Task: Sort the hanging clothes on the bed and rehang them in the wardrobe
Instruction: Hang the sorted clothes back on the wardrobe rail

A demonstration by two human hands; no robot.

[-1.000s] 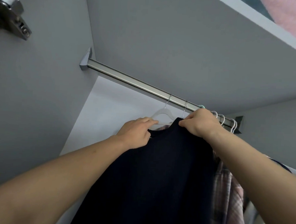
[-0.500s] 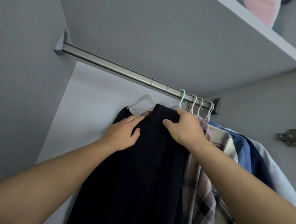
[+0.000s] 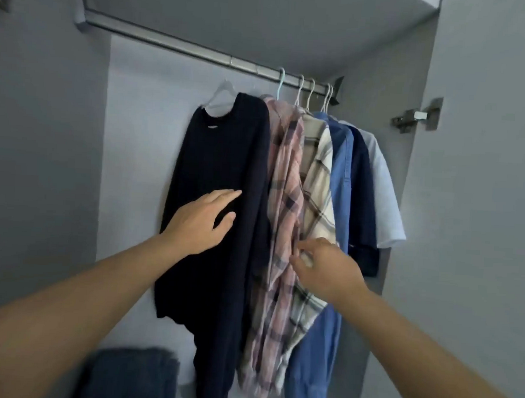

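A dark navy top (image 3: 227, 154) hangs on a white hanger (image 3: 221, 94) from the metal rail (image 3: 178, 46) in the wardrobe. My left hand (image 3: 200, 221) lies with straight fingers against the top's front. To the right hang a pink plaid shirt (image 3: 286, 185), a cream plaid shirt (image 3: 320, 183), a blue shirt (image 3: 341, 160), a navy shirt (image 3: 362, 189) and a pale blue shirt (image 3: 383, 187). My right hand (image 3: 324, 269) is low in front of the plaid shirts, fingers loosely bent and touching the fabric; I cannot see a firm grip.
Grey wardrobe walls (image 3: 41, 156) close in on both sides. A door hinge (image 3: 416, 115) sticks out on the right panel. A folded blue-grey pile (image 3: 130, 374) lies at the wardrobe bottom, lower left. The rail's left stretch carries no hangers.
Both hands have let go of the navy top's shoulders and dropped down the clothes. The view has tilted down, showing the full row of hanging garments.
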